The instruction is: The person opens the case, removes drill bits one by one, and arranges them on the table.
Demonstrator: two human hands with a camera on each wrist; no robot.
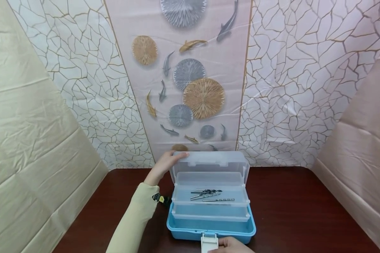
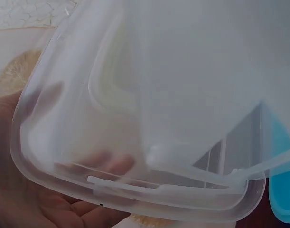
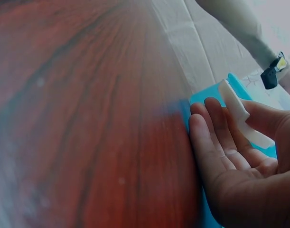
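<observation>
A blue toolbox (image 1: 190, 234) stands on the table with its clear lid (image 1: 213, 157) raised and its trays spread in steps. My left hand (image 1: 165, 165) grips the lid at its upper left corner; through the plastic, the fingers of that hand (image 2: 50, 204) show blurred in the left wrist view. At the front, my right hand (image 1: 231, 245) pinches the white latch (image 1: 209, 242), which hangs folded down from the rim. In the right wrist view the latch (image 3: 239, 111) lies between thumb and fingers. Several drill bits (image 1: 206, 194) lie in a clear tray.
The dark red-brown wooden table (image 1: 291, 211) extends on both sides of the toolbox. Behind it hangs a patterned cloth (image 1: 272, 105), with plain beige cloth (image 1: 35, 140) at the left. A dark strap with a small device (image 1: 158, 198) sits on the left wrist.
</observation>
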